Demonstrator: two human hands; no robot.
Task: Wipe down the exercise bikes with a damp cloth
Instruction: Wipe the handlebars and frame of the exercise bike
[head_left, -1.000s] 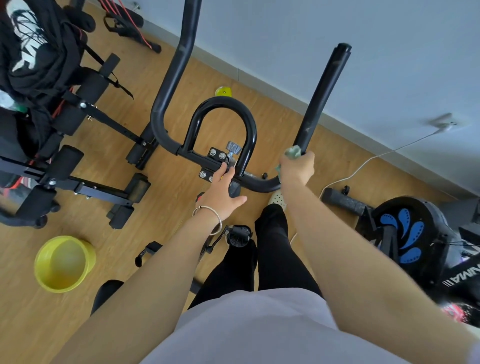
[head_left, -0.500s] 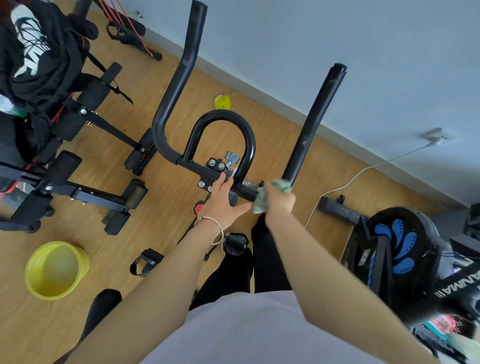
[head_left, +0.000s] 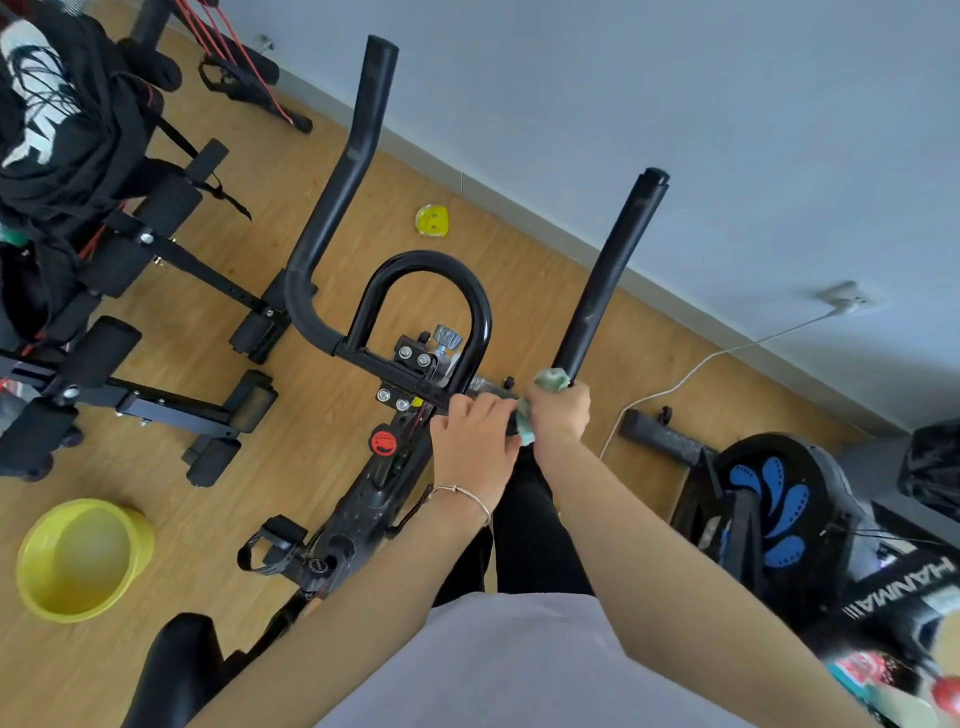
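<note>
two grips meet low on the handlebar (head_left: 426, 257) of the black exercise bike (head_left: 363, 499). the right grip (head_left: 558, 415) is closed round a pale green cloth (head_left: 551, 378) and holds it against the foot of the right upright bar, where that bar joins the crossbar. one fold of cloth shows above the knuckles and another between the two hands. the left grip (head_left: 472, 436), with a thin bracelet (head_left: 462, 493) on its wrist, curls its fingers over the crossbar just beside the cloth, near the bolted clamp (head_left: 410, 364). a red knob (head_left: 383, 442) sits on the frame below the clamp. on the wooden floor (head_left: 311, 441) to the left stands a yellow basin (head_left: 78, 561), near a black bench (head_left: 171, 405). a second bike (head_left: 769, 499) with a blue-patterned wheel cover stands to the right. a white cable (head_left: 675, 387) runs toward a wall socket (head_left: 841, 301).
</note>
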